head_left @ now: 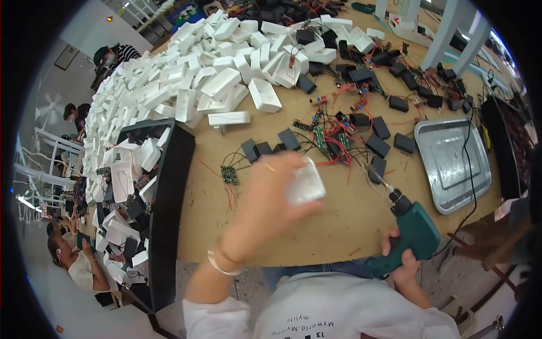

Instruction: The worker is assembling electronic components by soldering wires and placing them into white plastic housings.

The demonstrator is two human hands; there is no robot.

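My left hand (262, 195) is closed around a small white plastic case (307, 183), lifted over the brown tabletop, its hollow side partly visible. The hand is a little blurred. In my right hand (403, 268) is a green corded power drill (419, 233), gripped by its handle at the table's front edge. The drill's bit (379, 176) points up and leftward, ending near a black block (377, 169). Past my left hand lies a green circuit board (228, 175) with red and black wires. Several black blocks wired to boards (322, 141) are further back.
A large heap of white cases (226, 82) fills the far left. At left stands a black bin (169, 220) with cases and boards in it. A metal tray (451, 164) lies at right, the black cord (467, 152) across it. Other people sit at far left.
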